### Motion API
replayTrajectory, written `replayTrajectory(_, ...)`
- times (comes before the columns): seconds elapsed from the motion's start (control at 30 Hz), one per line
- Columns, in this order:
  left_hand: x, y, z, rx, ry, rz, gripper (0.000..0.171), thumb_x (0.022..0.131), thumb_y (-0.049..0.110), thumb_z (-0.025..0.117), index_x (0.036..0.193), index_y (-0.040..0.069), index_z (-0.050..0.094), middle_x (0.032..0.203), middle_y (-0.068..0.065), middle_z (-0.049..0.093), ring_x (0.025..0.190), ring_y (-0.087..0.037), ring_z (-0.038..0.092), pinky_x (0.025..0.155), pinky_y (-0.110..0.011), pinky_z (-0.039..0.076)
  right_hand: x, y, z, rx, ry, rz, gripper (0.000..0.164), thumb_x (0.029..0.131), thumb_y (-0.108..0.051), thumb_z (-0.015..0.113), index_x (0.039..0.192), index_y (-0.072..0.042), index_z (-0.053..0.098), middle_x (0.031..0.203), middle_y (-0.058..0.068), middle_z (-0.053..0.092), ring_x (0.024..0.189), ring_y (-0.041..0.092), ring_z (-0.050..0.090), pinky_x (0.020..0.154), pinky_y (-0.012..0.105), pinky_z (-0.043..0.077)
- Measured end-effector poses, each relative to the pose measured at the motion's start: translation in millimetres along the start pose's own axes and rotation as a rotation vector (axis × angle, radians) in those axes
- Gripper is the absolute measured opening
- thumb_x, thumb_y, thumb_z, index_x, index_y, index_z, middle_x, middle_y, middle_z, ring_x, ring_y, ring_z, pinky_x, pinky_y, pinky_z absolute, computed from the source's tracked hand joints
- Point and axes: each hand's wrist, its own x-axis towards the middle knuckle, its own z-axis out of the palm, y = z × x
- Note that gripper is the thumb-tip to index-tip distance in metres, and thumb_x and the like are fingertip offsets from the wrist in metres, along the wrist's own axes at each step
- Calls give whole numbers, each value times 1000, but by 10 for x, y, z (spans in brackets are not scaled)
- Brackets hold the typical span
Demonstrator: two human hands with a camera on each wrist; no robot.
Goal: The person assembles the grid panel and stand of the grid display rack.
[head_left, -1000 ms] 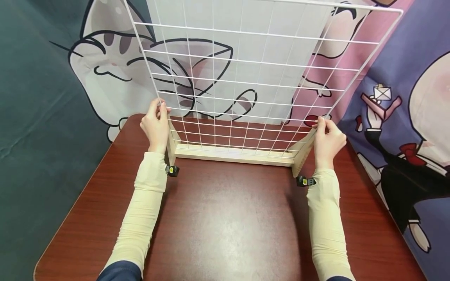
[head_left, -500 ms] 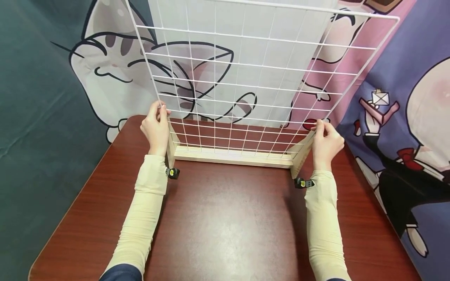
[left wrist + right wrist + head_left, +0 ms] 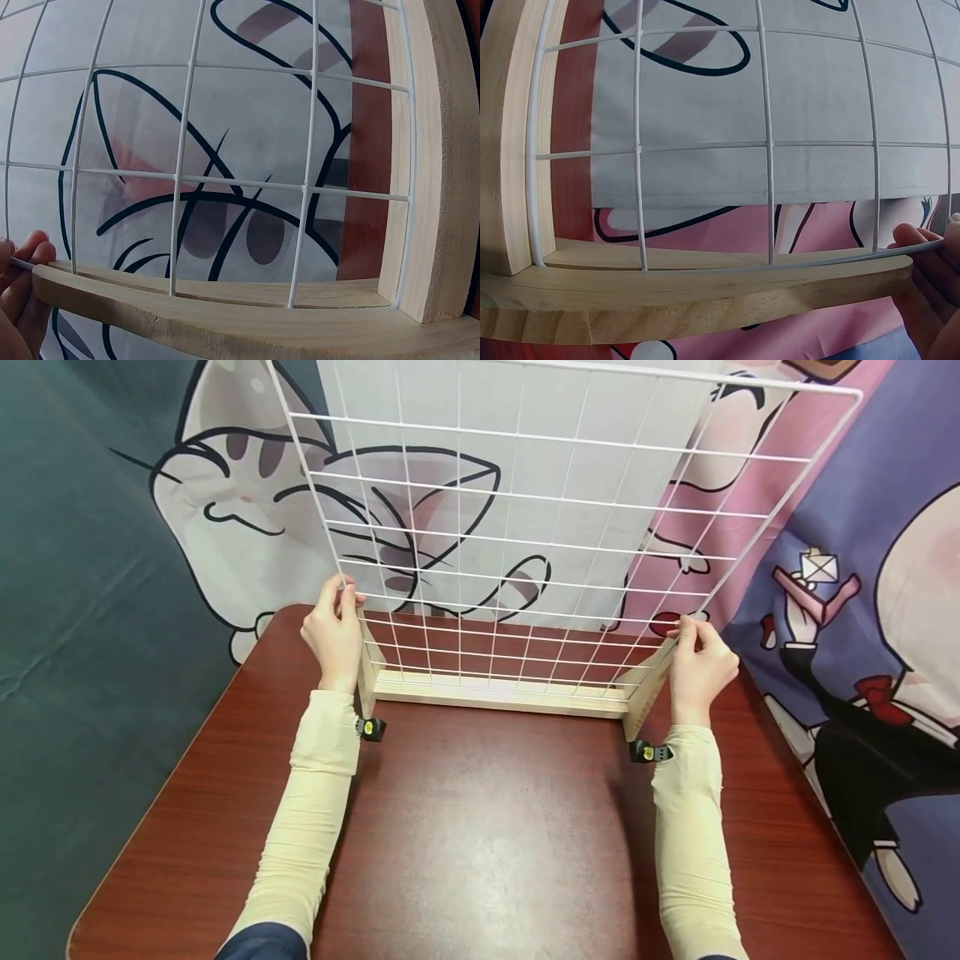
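Note:
A white wire grid panel (image 3: 520,537) stands upright in a pale wooden stand (image 3: 498,695). The left hand (image 3: 333,631) pinches the panel's left side wire just above the top of the stand's left post. On the opposite side, the right hand (image 3: 701,664) pinches the right side wire at the tip of the right post. In the left wrist view, the bottom wire and side wire run along a slot in the wood (image 3: 225,322), and the fingers (image 3: 28,296) close round the wire. The right wrist view shows the same fit, with fingertips (image 3: 911,234) on the wire beyond the wood's end.
The stand sits on a reddish-brown table (image 3: 480,827) with a rounded left corner. Behind hangs a printed cartoon curtain (image 3: 255,527), close to the grid's back. Another printed drape (image 3: 900,635) borders the table on the right. Small black cameras ride on both wrists.
Both hands keep their hold on the side wires. The grid and stand show only a slight shift in the head view.

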Motion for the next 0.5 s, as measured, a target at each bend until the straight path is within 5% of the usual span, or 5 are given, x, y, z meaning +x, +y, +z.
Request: replayTrajectory(0.5, -2, 10, 0, 6, 0, -16, 23, 99, 29, 52, 105, 12, 67, 90, -5, 77, 79, -29, 69, 80, -48, 41, -5, 3, -8, 18, 6, -4, 30, 95, -31, 60, 86, -8, 77, 87, 11, 76, 57, -29, 31, 66, 14, 26)
